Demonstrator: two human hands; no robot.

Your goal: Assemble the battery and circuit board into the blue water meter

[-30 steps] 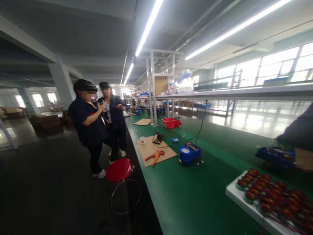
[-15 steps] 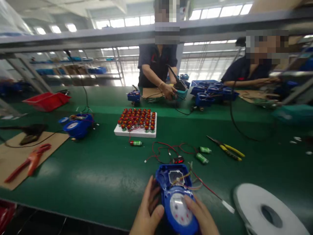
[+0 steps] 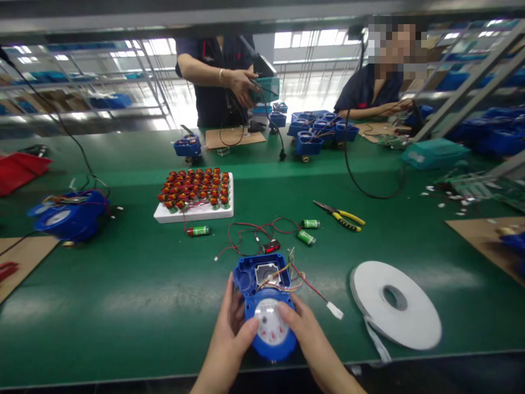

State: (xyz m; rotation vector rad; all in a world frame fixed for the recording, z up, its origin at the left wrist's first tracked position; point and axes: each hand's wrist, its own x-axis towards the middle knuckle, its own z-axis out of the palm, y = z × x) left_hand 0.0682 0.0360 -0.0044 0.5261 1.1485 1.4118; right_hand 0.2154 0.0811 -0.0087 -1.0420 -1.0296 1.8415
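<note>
A blue water meter (image 3: 274,348) with a round white dial is held between both hands near the table's front edge. My left hand (image 3: 230,328) is closed around its left side, thumb on the dial's rim. On the right side, my right hand (image 3: 305,328) grips the casing with its thumb over the dial. The meter's upper box is uncovered, with thin coloured wires inside. A red-black lead from it ends in a white connector (image 3: 335,310) on the table. Just beyond lie a small red-lit display module (image 3: 271,247) and green batteries (image 3: 307,237).
A white foam tray (image 3: 192,216) holds several wrapped batteries. Yellow-handled pliers (image 3: 339,215) lie at right, beyond a white tape roll (image 3: 414,312). Another blue meter (image 3: 77,219) stands left. Across the table, two people work beside several blue meters (image 3: 309,143).
My view has swung right and down, so table items appear farther left. Both hands keep hold of the meter. The person opposite has lifted a teal-and-black device off the table.
</note>
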